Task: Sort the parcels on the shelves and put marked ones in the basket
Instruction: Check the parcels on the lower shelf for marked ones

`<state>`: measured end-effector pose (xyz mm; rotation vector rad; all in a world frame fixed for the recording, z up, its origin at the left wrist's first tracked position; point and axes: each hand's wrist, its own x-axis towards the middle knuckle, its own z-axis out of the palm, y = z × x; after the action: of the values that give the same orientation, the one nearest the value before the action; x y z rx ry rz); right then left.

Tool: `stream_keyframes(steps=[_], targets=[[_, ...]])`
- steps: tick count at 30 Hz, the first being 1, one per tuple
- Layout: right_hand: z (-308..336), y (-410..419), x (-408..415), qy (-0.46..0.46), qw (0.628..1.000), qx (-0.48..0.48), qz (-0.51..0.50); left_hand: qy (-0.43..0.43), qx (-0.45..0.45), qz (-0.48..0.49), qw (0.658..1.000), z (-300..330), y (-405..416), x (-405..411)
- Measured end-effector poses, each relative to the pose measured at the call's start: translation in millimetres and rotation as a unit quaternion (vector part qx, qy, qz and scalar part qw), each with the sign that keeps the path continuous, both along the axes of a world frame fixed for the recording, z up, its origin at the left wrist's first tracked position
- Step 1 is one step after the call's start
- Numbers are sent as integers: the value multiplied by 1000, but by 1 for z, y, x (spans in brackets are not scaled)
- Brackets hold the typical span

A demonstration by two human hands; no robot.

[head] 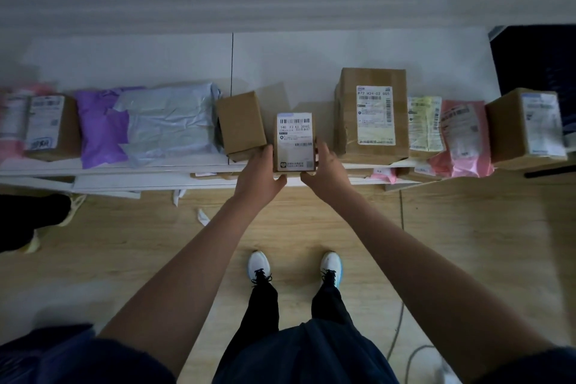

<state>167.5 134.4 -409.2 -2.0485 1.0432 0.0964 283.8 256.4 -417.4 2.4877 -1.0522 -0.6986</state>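
Cardboard, labelled white, the small parcel [295, 142] stood at the front edge of the white shelf [124, 165], between a plain brown box [240, 124] and a taller labelled carton [372, 114]. The left hand [260, 170] and right hand [324, 169] flanked it, fingers nearly straight, touching its sides.

I am seeing both forearms [174, 271] bare, with dark navy short sleeves [46, 355] showing at 7 and 5 o'clock. The person is wearing a dark navy top [305, 355] and black trousers [265, 305]. On the feet at 6 o'clock they are wearing white trainers [259, 263] with black laces and a light-blue edge along the soles.
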Motion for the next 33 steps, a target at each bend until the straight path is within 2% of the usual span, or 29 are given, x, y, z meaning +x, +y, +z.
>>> stream_keyframes(steps=[5, 13, 20, 27, 33], targets=[[26, 9, -12, -37, 998, -54, 10, -6, -84, 31, 996, 21, 5, -12], [108, 22, -37, -159, 974, -159, 22, -67, -223, 55, 971, 90, 32, -29], [121, 24, -27, -193, 970, -150, 5, -68, -250, 61, 964, 104, 23, -25], [114, 16, -20, -180, 974, -137, -17, -81, -251, 43, 964, 100, 13, -19], [89, 14, -22, -118, 985, -126, -14, -56, -204, 61, 975, 69, 15, -19]])
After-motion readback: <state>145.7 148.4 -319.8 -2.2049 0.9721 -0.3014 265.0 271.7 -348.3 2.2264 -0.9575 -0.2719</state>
